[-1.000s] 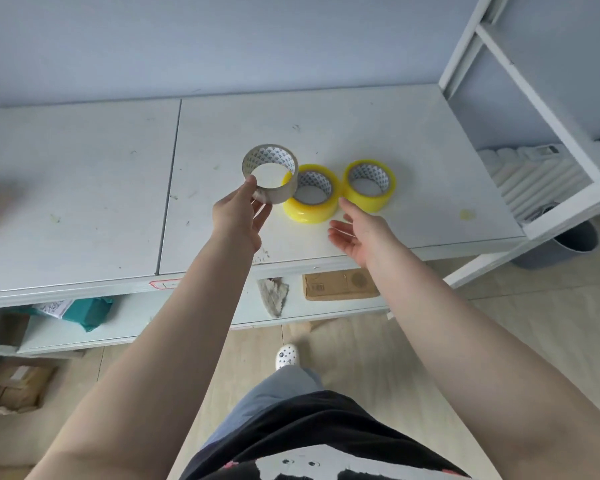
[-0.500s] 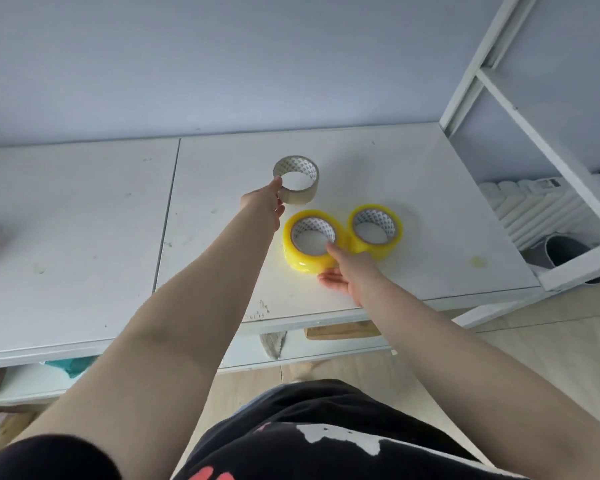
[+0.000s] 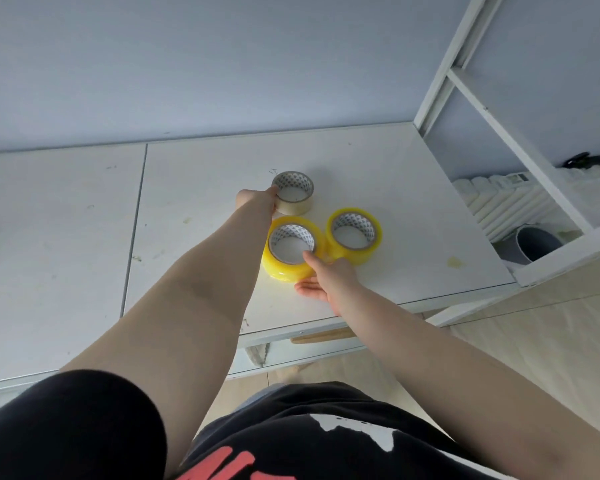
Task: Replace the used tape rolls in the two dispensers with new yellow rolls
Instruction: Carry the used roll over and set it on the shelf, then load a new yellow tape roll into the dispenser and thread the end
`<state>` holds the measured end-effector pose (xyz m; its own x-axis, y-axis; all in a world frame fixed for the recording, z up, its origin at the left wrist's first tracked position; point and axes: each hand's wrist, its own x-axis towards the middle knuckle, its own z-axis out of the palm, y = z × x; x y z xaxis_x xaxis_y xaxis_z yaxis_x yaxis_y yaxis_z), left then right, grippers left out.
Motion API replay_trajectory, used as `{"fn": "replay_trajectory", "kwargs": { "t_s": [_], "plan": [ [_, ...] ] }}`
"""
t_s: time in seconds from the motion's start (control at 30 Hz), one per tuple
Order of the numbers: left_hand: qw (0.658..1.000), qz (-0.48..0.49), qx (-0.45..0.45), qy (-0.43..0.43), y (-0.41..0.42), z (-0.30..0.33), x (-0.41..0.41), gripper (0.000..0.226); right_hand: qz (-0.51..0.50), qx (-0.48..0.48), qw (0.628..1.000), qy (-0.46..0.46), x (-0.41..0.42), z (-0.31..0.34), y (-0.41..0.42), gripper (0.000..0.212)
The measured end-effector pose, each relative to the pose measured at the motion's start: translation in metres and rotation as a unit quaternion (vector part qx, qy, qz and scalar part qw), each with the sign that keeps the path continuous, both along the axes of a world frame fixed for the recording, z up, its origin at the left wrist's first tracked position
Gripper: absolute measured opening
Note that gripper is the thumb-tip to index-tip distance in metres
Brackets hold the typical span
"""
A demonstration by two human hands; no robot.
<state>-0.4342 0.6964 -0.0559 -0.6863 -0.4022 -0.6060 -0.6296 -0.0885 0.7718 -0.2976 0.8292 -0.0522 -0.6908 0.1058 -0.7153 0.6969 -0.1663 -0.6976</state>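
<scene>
On a white surface (image 3: 378, 174), three tape rolls lie flat, holes upward. Between the right hand's fingers (image 3: 308, 255) and thumb sits the near yellow roll (image 3: 291, 248): one finger reaches over its rim into the core, and the thumb lies along its outer wall, so the right hand (image 3: 329, 277) pinches that roll. Just right of those fingers, touching the first roll, lies a second yellow roll (image 3: 355, 235). Just beyond the first roll is a nearly used-up beige roll (image 3: 293, 192), resting on the surface. The left hand (image 3: 257, 199) grips its left side; how the fingers lie is mostly hidden behind the wrist. Further right of both hands stands a white shelf frame (image 3: 492, 109), with a grey bin (image 3: 530, 244) below it.
</scene>
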Motion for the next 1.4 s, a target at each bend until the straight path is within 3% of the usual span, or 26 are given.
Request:
{"fn": "replay_trajectory", "kwargs": {
  "t_s": [0.17,0.3,0.6,0.77,0.97,1.07,1.23,1.4],
  "plan": [
    [0.998,-0.046,-0.037,-0.005,-0.011,0.011,0.024,0.036,0.001,-0.004,1.000,0.002,-0.001,0.004,-0.002,0.035],
    [0.994,-0.088,-0.042,0.058,-0.024,-0.009,0.054,0.023,0.017,0.026,0.999,0.011,-0.002,0.002,-0.004,0.034],
    [0.974,-0.157,-0.012,0.162,-0.038,0.010,0.101,0.029,0.028,0.079,0.996,0.041,0.006,0.014,-0.009,0.023],
    [0.966,-0.133,0.046,0.217,-0.044,0.031,0.121,0.023,0.037,0.019,0.998,0.046,0.014,0.029,-0.017,0.027],
    [0.974,-0.089,0.127,0.162,-0.042,0.055,0.143,0.036,0.055,-0.017,0.996,0.072,0.021,0.035,-0.015,0.028],
    [0.971,-0.033,0.159,0.174,-0.035,0.065,0.158,0.035,0.097,-0.023,0.991,0.089,0.022,0.036,-0.015,0.036],
    [0.970,0.069,0.119,0.203,-0.028,0.070,0.195,0.029,0.197,0.025,0.958,0.206,0.030,0.046,-0.024,0.080],
    [0.967,0.078,0.044,0.239,-0.038,0.069,0.233,0.031,0.267,-0.029,0.934,0.237,0.057,0.057,-0.049,0.067]
  ]
}}
